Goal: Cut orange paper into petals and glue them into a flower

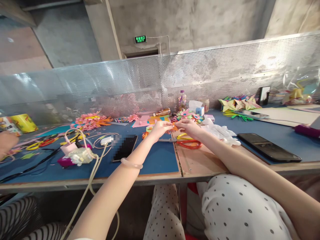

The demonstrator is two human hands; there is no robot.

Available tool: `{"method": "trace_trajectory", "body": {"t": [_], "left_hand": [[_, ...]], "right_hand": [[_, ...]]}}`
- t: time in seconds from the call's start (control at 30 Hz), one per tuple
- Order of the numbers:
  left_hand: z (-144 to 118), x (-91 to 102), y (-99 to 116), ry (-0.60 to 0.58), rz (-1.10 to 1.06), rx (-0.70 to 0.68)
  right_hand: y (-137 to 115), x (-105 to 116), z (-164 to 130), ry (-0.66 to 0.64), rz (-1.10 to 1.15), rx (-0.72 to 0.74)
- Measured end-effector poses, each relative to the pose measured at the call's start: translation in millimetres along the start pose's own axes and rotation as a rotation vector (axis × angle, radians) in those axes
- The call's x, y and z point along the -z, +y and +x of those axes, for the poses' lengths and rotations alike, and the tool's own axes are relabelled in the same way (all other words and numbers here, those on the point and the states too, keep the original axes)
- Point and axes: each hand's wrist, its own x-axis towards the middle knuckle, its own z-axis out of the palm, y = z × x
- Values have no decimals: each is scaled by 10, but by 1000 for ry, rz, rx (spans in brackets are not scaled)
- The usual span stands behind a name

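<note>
Over the table's middle, my left hand [160,130] and my right hand [189,127] meet fingertip to fingertip. Both are closed in a pinch on a small orange paper piece [175,127], mostly covered by the fingers; its exact shape is too small to make out. Just below them lie scissors with orange handles [190,144], and a yellow handle [184,137] shows behind those. Behind my hands are coloured paper sheets [142,121] and a bunch of paper flowers [187,115]. Crumpled white plastic [221,132] lies right of my right hand.
Phones lie left [125,148] and right [268,146]. A power adapter [80,156] with trailing cables sits at left, near another person's hand [7,143]. A bottle [182,100] stands before the perforated metal screen [140,83]. Folded paper stars [240,105] are at back right.
</note>
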Motion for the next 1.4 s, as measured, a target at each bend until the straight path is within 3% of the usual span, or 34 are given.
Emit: {"method": "trace_trajectory", "body": {"t": [0.53, 0.87, 1.17, 1.4], "left_hand": [[-13, 6, -5, 14, -44, 58], [26, 16, -83, -60, -130, 58], [28, 12, -67, -80, -172, 28], [58, -10, -62, 6, -327, 6]], "right_hand": [[-9, -30, -18, 29, -261, 180], [34, -12, 20, 3, -499, 362], [8, -27, 14, 22, -481, 384], [-21, -59, -6, 55, -395, 328]]}}
